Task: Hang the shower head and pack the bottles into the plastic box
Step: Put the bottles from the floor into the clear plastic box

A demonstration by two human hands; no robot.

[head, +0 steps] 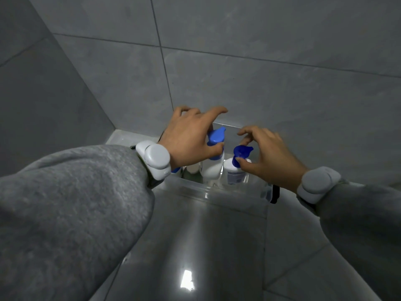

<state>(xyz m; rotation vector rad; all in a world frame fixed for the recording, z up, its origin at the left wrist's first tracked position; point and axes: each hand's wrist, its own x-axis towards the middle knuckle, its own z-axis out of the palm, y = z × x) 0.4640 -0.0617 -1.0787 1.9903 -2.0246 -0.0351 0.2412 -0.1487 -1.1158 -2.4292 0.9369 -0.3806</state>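
A clear plastic box stands on the floor against the tiled wall. Two white pump bottles with blue tops stand upright inside it. My left hand grips the blue pump of the taller left bottle from above. My right hand pinches the blue pump of the shorter right bottle, which carries a blue label. Another pale bottle top shows under my left hand, mostly hidden. The shower head is out of view.
Grey tiled walls meet in a corner at the left. The glossy grey floor reflects a ceiling light. A black latch hangs on the box's right end. Grey sleeves and white wrist bands cover both forearms.
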